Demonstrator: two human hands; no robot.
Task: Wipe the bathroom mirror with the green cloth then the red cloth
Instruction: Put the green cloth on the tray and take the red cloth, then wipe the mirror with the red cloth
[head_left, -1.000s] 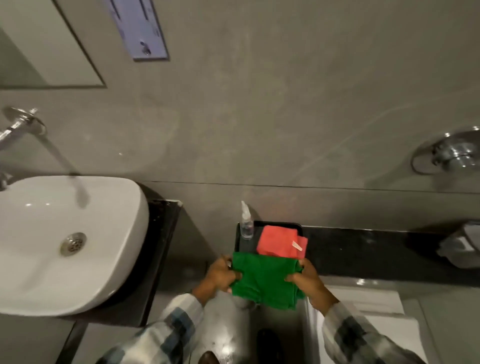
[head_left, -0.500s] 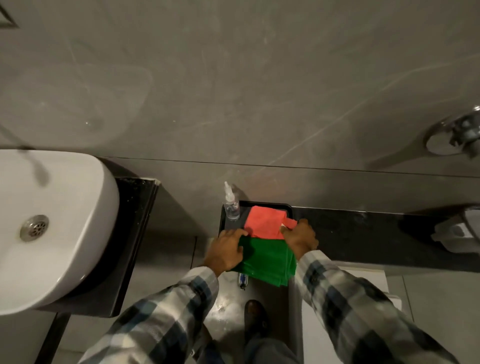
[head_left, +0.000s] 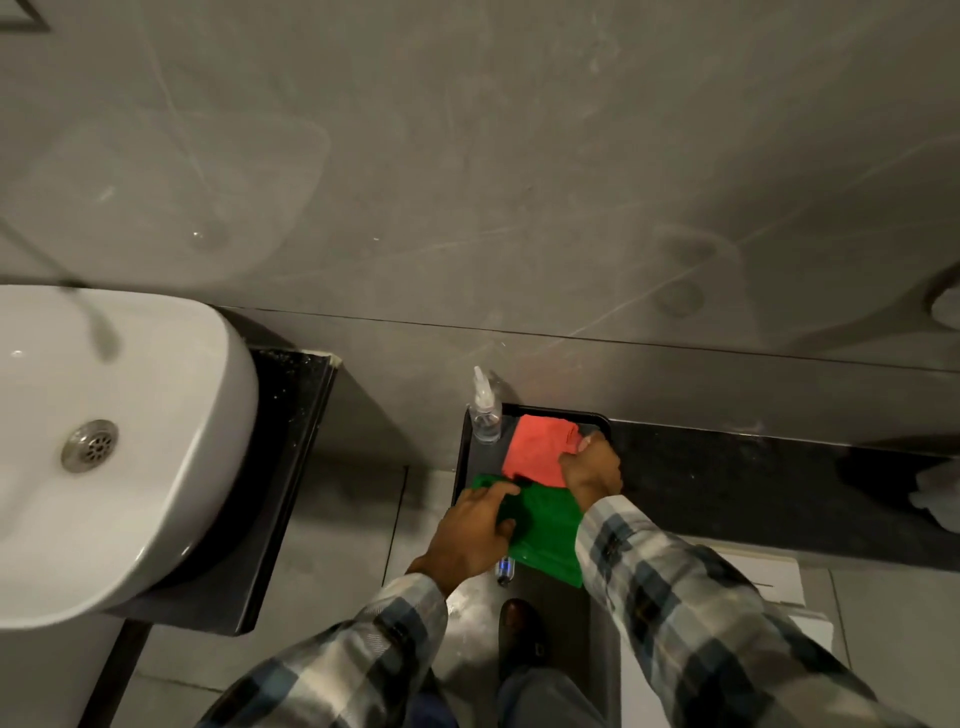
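Note:
A folded green cloth (head_left: 545, 530) lies on the near part of a black tray (head_left: 462, 457) and hangs over its front edge. A folded red cloth (head_left: 535, 452) lies just behind it on the same tray. My left hand (head_left: 472, 530) rests on the green cloth's left side, fingers closed over its edge. My right hand (head_left: 592, 467) is at the red cloth's right edge with its fingers curled on the fabric. Only a corner of the mirror (head_left: 21, 18) shows at the top left.
A small clear spray bottle (head_left: 485, 415) stands at the tray's back left corner. A white basin (head_left: 130, 441) on a dark counter is to the left. A black ledge (head_left: 727, 467) runs right from the tray. The grey wall rises behind. My shoe (head_left: 519, 629) is on the floor below.
The green cloth went from held in both hands in front of the tray to lying on it. My right hand left the green cloth and moved to the red cloth.

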